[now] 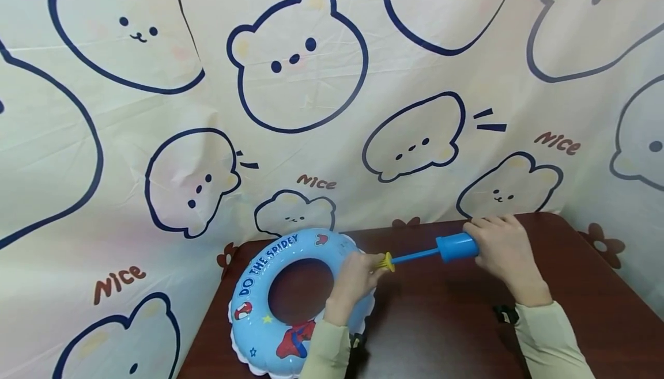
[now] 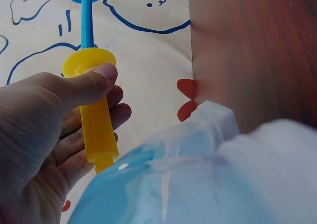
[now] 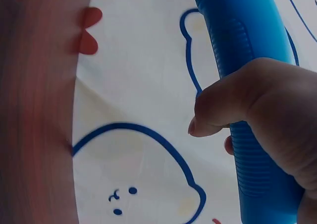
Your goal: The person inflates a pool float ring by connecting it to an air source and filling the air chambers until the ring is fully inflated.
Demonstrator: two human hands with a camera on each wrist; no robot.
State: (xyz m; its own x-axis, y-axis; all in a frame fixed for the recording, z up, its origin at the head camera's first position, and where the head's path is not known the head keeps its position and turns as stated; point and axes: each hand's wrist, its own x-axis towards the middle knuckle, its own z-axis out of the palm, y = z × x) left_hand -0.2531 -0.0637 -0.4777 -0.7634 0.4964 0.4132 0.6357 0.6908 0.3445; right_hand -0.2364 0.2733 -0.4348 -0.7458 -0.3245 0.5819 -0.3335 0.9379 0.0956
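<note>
A light-blue inflatable swim ring [image 1: 259, 336] with a white scalloped edge and red figure prints lies on the left of the table. At its upper right, my left hand [image 1: 355, 281] holds the yellow nozzle [image 2: 99, 130] of a hand air pump, thumb on one side and fingers behind. In the left wrist view the nozzle's narrow tip meets the ring's edge; the exact joint is hidden. My right hand [image 1: 503, 249] grips the pump's blue barrel [image 3: 242, 30], fingers wrapped round it. A length of thin blue rod [image 1: 415, 256] shows between barrel and nozzle.
The dark reddish-brown table [image 1: 425, 321] extends below and right of the pump. A cream cloth [image 1: 321, 154] with bear drawings hangs along its far and side edges, close behind the ring and my right hand.
</note>
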